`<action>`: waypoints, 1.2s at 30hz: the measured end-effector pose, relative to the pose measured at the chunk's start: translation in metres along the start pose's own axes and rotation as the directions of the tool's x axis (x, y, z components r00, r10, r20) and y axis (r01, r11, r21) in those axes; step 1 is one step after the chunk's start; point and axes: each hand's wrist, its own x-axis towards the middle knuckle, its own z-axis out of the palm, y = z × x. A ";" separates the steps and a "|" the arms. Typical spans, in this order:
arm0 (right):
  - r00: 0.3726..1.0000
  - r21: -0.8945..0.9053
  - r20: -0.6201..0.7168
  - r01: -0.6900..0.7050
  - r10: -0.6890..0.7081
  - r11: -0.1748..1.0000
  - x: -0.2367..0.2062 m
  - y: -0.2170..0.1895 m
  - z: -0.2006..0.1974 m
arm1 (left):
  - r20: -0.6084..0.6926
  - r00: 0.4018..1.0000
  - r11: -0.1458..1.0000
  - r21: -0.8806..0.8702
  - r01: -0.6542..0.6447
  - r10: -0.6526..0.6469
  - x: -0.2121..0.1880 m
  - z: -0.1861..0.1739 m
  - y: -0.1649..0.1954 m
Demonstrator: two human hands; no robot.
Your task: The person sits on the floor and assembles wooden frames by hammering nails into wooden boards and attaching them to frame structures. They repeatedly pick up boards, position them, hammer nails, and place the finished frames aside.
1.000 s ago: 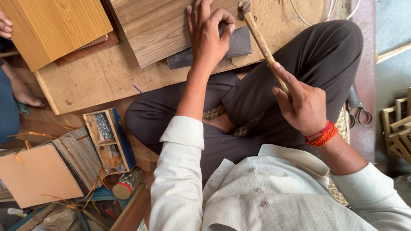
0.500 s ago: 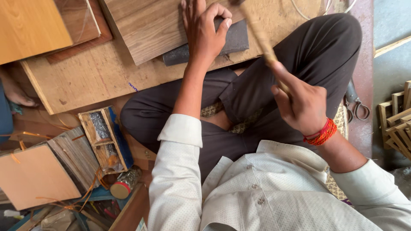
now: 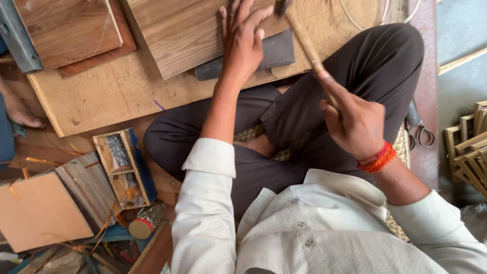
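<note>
A wooden-handled hammer [image 3: 304, 43] is slanting up and away from the lap, its head partly cut off at the frame's top edge over the boards. A wood-grain panel [image 3: 182, 33] is lying flat, tilted slightly, resting on a dark grey block [image 3: 276, 50] that is poking out beneath its lower right edge.

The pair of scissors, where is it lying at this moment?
In the head view, the scissors lie on the floor at the right, just beyond the person's bent knee, below the right hand, with the wooden frames further right.
</note>
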 end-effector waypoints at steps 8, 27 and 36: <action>0.981 -0.168 0.187 -0.009 0.041 0.986 -0.002 0.002 0.001 | 0.064 0.997 0.998 0.028 0.048 -0.050 0.000 0.005 -0.006; 0.954 -0.083 0.236 -0.172 0.187 0.982 0.001 0.003 0.007 | -0.149 0.940 0.951 -0.011 0.308 -0.306 -0.126 -0.148 -0.076; 0.962 -0.107 0.232 -0.121 0.143 0.987 0.007 0.002 0.028 | -0.004 0.578 0.558 0.255 0.790 -0.816 -0.329 -0.270 -0.193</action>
